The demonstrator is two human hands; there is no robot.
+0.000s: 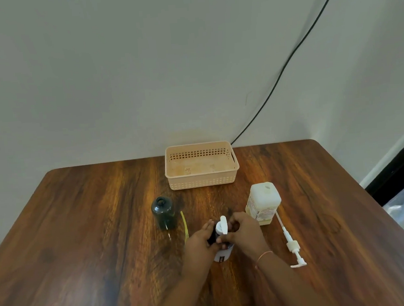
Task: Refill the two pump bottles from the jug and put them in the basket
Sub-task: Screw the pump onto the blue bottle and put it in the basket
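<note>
Green bottle (163, 212) left, jug (264, 202) right; left hand (200, 238) and right hand (244, 230) fingers clamped on pump bottle (224, 256).

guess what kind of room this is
Likely a plain home or office room: a wooden table against a bare white wall, a black cable running down it, a plastic basket on the table.

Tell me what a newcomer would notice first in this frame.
The left hand and right hand clasp a pump bottle at the near middle of the table. To its left stands an open dark green bottle; to its right, a yellowish jug and a loose white pump lying flat. The peach basket sits empty at the far edge.
</note>
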